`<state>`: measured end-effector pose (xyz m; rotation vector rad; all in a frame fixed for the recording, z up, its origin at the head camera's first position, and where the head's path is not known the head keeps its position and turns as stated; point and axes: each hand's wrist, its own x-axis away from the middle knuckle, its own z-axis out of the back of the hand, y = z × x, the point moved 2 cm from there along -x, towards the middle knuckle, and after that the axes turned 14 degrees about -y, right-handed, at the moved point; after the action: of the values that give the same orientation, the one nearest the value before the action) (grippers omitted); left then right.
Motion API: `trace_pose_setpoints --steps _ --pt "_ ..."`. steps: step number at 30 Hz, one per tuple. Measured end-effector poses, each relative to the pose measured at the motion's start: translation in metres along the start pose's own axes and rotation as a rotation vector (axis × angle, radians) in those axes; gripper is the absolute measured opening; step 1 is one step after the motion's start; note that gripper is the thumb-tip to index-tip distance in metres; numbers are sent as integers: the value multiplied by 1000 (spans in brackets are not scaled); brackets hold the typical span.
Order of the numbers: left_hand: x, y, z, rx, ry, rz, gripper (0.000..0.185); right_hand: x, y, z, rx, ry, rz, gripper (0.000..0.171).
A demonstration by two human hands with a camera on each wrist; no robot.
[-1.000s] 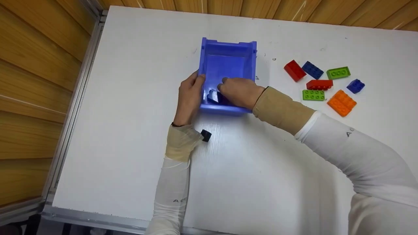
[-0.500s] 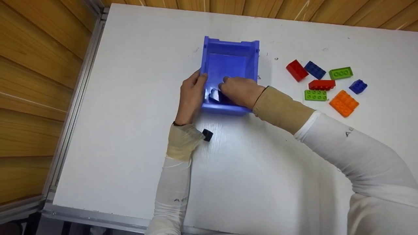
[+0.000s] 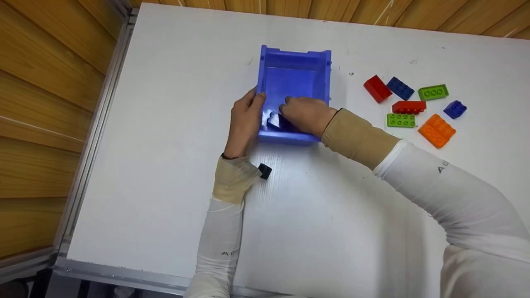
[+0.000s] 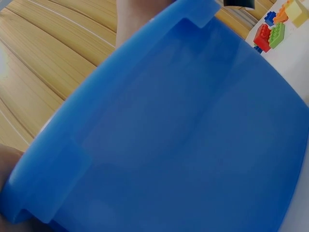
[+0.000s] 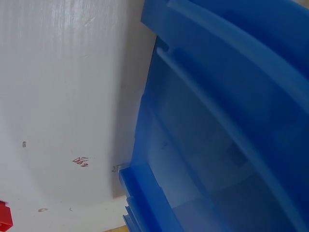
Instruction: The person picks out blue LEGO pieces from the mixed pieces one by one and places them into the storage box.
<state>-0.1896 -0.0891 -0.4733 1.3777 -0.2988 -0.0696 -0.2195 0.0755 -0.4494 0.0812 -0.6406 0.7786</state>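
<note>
A blue bin is steadied on the white tabletop by the left hand, whose fingers are laid along the outside of the bin's left wall while the thumb is hooked over the rim, so that the wall is gripped. The right hand is lowered inside the near end of the bin, just beside the left hand, with its fingers curled down over a dark blue brick; the brick is seen at the fingertips, on the bin floor against the near left corner, though whether it is pinched or merely touched cannot be told. In the left wrist view the frame is almost filled by the bin's outer wall, and in the right wrist view only the bin's rim and inner wall are shown above the tabletop. Well to the right of the right hand, loose bricks are scattered on the tabletop: a red brick, a dark blue one, a green one, a second red one, a small blue one, a second green one and an orange one.
</note>
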Motion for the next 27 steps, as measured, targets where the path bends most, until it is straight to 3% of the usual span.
trace_pose_setpoints --steps 27 --pt "0 0 1 -6 -2 -5 45 -1 0 0 -2 18 12 16"
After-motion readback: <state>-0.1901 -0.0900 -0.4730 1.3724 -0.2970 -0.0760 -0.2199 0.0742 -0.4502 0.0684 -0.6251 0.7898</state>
